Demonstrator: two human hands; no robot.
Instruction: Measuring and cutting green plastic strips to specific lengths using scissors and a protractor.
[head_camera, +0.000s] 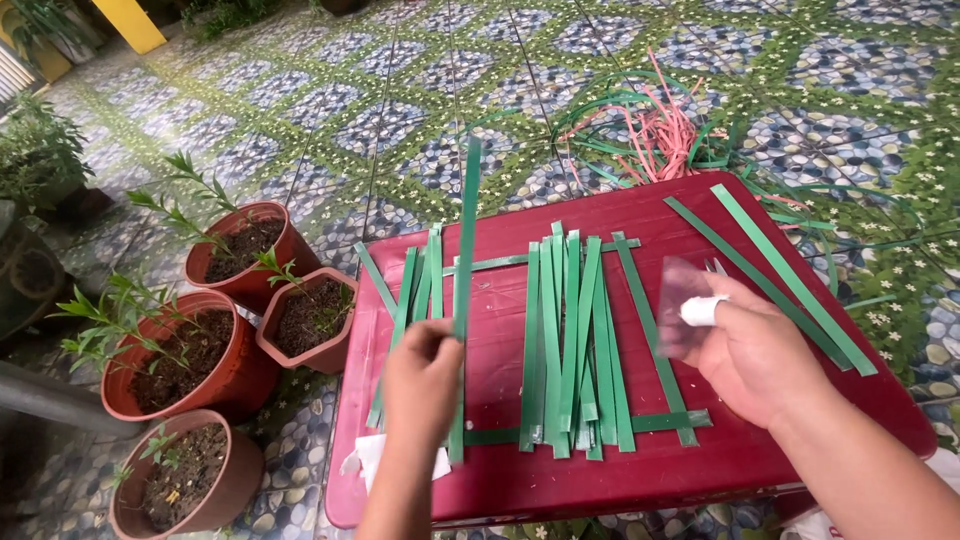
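Note:
My left hand (422, 380) pinches one long green plastic strip (466, 250) that runs up past the far edge of a red plastic table (640, 460). To its right lie several green strips (565, 340) side by side, crossed by horizontal strips near their top and bottom ends. My right hand (752, 352) hovers over the right side of these strips and holds small scissors (716, 268) with a pinkish handle; a white bandage wraps one finger. Two more long green strips (770, 275) lie diagonally on the table's right part.
Several terracotta pots with small plants (215, 320) stand left of the table on patterned floor tiles. A tangle of pink and green strips (665, 130) lies on the floor beyond the table. White paper scraps (368, 455) sit at the table's near left.

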